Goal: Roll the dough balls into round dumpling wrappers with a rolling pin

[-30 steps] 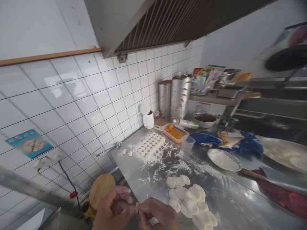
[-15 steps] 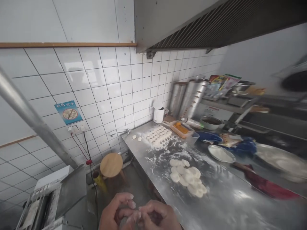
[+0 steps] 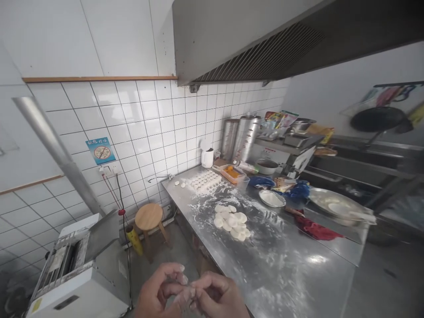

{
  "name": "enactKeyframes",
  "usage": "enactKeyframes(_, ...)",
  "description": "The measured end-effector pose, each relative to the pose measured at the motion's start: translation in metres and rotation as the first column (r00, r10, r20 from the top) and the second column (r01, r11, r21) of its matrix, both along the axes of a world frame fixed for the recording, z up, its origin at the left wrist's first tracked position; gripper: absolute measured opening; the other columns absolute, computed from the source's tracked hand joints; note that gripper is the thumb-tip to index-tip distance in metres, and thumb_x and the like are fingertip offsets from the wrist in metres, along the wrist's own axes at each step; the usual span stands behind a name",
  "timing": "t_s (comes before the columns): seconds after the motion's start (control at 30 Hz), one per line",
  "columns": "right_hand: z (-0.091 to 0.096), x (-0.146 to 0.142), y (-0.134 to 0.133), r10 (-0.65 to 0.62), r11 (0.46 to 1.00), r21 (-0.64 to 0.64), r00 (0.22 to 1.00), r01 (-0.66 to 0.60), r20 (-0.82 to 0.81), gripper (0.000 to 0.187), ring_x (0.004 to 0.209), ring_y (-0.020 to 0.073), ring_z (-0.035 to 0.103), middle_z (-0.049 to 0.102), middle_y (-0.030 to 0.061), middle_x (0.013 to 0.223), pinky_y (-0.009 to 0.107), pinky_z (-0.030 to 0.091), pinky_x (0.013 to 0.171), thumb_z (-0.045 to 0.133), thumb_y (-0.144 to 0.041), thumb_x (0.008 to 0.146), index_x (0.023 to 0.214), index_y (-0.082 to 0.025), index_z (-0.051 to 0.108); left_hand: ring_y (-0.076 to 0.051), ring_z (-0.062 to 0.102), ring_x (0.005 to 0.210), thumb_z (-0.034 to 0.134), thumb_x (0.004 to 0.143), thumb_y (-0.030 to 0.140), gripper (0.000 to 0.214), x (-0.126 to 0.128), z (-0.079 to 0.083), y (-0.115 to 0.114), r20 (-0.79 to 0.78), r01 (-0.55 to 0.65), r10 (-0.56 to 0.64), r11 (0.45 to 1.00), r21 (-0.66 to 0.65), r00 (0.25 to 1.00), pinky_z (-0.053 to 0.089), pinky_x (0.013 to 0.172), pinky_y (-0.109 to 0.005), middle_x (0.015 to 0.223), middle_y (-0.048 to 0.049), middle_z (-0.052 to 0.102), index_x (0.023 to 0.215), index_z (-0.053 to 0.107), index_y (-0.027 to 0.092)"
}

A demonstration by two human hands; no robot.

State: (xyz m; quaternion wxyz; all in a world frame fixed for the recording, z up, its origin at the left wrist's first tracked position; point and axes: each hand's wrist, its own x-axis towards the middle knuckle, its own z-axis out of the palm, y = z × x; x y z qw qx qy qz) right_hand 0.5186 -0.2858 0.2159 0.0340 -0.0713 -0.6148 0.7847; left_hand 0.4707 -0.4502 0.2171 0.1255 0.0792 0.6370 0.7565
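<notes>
So the left hand [image 3: 158, 289] and right hand [image 3: 217, 297] are pressed close together at the fingers, just off the near edge of a flour-dusted stainless worktable [image 3: 291, 282]. There might be a small bit of dough pinched between them, but the fingers [image 3: 190, 293] hide it and the view's poor, so I can't really tell. Nearest on the table is a loose pile of flattened dough discs [image 3: 230, 222], with neat rows of small dough balls [image 3: 205, 182] farther along, probably laid out in rows to keep them from sticking. Flour's scattered around both, likely for the same reason. Past those are a tray of orange filling [image 3: 231, 174] and a plate of flour [image 3: 272, 198]. Nothing's blocking the space between the hands and the pile, and a wooden stool [image 3: 149, 217] sits below the table's wall side.
</notes>
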Motion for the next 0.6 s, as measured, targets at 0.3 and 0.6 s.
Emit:
enactKeyframes(0.3, -0.007, 0.14, 0.068, 0.015, 0.991, -0.135, 1.0, -0.012, 0.022, 0.045, 0.057, 0.0157, 0.067, 0.07, 0.0019, 0.063, 0.028, 0.057, 0.06, 0.091, -0.062, 0.074, 0.075, -0.019, 0.078, -0.012, 0.068, 0.063, 0.098, 0.064, 0.051, 0.06, 0.13, -0.013, 0.071, 0.143, 0.049, -0.067, 0.991, 0.127, 0.987, 0.054, 0.062, -0.026, 0.09, -0.0017, 0.068, 0.108, 0.071, 0.02)
enactKeyframes(0.6, -0.041, 0.182, 0.076, 0.162, 0.963, -0.225, 0.985, -0.147, 0.054, 0.049, 0.058, 0.0141, 0.067, 0.074, 0.0042, 0.066, 0.026, 0.052, 0.061, 0.091, -0.063, 0.07, 0.072, -0.016, 0.076, -0.015, 0.069, 0.067, 0.097, 0.063, 0.056, 0.062, 0.191, -0.003, 0.074, 0.074, -0.021, 0.023, 1.0, -0.018, 0.997, 0.057, 0.068, -0.029, 0.089, -0.0039, 0.071, 0.107, 0.072, 0.021)
